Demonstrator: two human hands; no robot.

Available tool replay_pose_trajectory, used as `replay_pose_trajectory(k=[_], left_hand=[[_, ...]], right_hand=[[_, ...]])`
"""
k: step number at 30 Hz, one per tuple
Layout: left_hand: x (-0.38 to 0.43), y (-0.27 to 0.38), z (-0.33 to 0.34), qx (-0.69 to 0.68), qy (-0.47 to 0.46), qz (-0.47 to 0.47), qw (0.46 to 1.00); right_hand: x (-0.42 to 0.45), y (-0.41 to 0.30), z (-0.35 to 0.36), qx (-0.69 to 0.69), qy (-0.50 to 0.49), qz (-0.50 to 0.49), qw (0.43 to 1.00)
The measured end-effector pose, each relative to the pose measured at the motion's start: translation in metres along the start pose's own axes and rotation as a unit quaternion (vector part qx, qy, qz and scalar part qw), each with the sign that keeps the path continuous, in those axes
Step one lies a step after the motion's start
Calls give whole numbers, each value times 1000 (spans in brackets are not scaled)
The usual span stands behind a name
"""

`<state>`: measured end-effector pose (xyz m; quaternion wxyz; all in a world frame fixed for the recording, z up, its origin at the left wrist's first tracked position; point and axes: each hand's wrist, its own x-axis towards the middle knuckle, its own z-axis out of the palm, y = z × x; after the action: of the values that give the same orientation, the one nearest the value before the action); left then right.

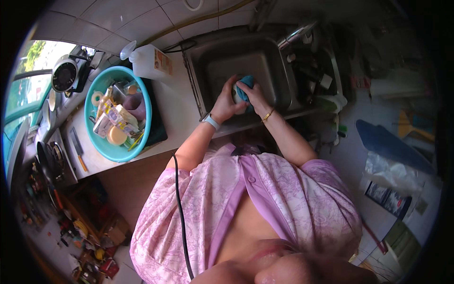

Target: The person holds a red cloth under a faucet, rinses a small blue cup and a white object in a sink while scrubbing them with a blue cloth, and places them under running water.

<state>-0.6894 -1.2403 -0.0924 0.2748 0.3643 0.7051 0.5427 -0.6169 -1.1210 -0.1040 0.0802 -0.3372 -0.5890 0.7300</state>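
Over the near part of a stainless steel sink basin (234, 65), both my hands are together. My left hand (227, 101) grips a pale, rounded object (235, 93), mostly covered by my fingers, so its kind is unclear. My right hand (253, 95) presses a blue cloth (245, 83) against that object. A metal faucet (297, 34) reaches over the basin's far right corner. To the left of the sink, a turquoise plastic basin (149, 117) on the counter holds a beige round container, a roll of tape, packets and other small items.
A white plastic jug (150, 62) stands behind the turquoise basin. A knife with a wooden handle (78, 149) lies at the counter's left. Dark bottles (308, 71) fill the area right of the sink. Pans (46, 159) stand at the far left, and a black cable crosses my left side.
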Motion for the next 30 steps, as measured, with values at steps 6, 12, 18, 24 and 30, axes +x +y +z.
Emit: replay_pose_trajectory(k=[6, 12, 18, 24, 30], left_hand=[[-3, -1, 24, 42, 10, -24, 999], [-1, -13, 16, 33, 106, 7, 994], [-13, -7, -6, 13, 182, 63, 981], [-20, 15, -14, 19, 305, 148, 941], [-6, 1, -26, 34, 334, 78, 939]], right_hand=[[30, 4, -30, 100, -82, 175, 976], [48, 25, -30, 94, -33, 132, 986], [11, 13, -23, -328, -182, -158, 914], [-23, 19, -14, -548, -283, -205, 760], [12, 33, -14, -493, -113, -298, 810]])
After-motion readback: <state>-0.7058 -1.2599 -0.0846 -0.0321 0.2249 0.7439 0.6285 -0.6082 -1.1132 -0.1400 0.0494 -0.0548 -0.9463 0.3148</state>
